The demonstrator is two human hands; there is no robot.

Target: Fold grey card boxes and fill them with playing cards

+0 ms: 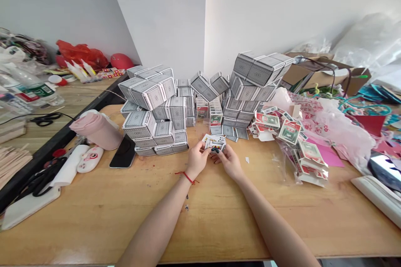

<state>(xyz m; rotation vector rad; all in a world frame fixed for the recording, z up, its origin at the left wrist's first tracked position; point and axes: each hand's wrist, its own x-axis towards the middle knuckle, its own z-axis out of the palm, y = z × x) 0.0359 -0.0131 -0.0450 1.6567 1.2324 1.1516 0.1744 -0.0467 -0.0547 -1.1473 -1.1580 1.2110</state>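
At the far left, plastic bottles (pixel 42 91) are stood near a bundle of wooden sticks (pixel 14 167). On the left part of the bench (pixel 125 204), black-handled scissors (pixel 45 177) are placed beside a white oval item (pixel 90 159). A pink roll (pixel 98 129) is positioned next to a dark-screened phone (pixel 123 152), which is laid flat. A left stack (pixel 155 110) of blocks, faced with grey-patterned card backs, is piled in uneven tiers behind the phone.

Near the middle of the bench, in front of the stacked blocks, a few playing cards (pixel 214 139) are held, faces showing and overlapped. The cards are pinched at their left side by the left hand (pixel 196 158), on whose wrist a red string bracelet (pixel 187 177) is worn. They are pinched at their right side by the right hand (pixel 230 160). Whether the cards are touching the bench cannot be told.

Behind and to the right, a right stack (pixel 247 91) is built from the same patterned blocks. Beside it, red-and-green card boxes (pixel 290 132) are heaped loosely, some opened. Farther right, a red-printed plastic bag (pixel 319 117) is spread, and a white case (pixel 377 196) is set at the edge of the clutter.
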